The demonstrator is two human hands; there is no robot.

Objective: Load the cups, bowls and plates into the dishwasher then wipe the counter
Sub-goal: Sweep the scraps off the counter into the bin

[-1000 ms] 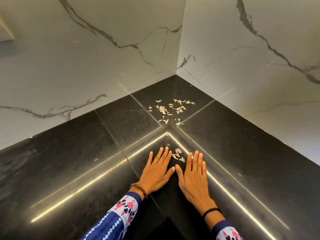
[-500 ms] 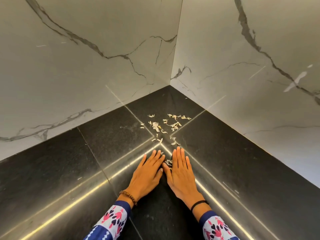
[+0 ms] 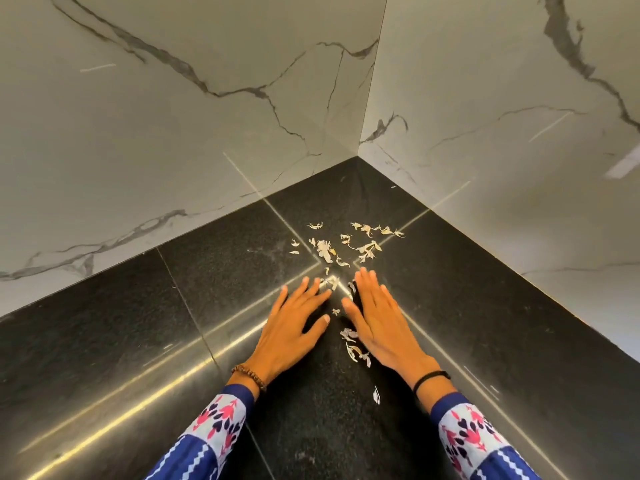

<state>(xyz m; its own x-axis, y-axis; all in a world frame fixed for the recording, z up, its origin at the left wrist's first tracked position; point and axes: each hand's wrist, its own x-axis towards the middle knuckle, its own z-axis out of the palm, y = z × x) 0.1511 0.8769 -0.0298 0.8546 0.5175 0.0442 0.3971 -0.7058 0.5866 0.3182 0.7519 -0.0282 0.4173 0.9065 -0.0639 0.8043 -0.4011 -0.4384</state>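
The black stone counter (image 3: 131,341) runs into a corner between two white marble walls. Several pale dry flakes (image 3: 346,247) lie scattered on it close to that corner. My left hand (image 3: 294,327) lies flat on the counter with straight, spread fingers, its fingertips at the near edge of the flakes. My right hand (image 3: 381,323) lies flat beside it, fingers together and pointing toward the corner. A few flakes (image 3: 353,344) sit between the two hands and along the right hand's inner edge. Neither hand holds anything. No cups, bowls, plates or dishwasher are in view.
White marble walls (image 3: 173,116) with grey veins close the counter on the left and right. Bright strip-light reflections (image 3: 138,407) cross the counter's polished surface. One stray flake (image 3: 376,396) lies near my right forearm.
Both hands have slid forward toward the corner and drawn slightly apart. Flakes that lay at the fingertips now lie between the hands and beside the right palm.
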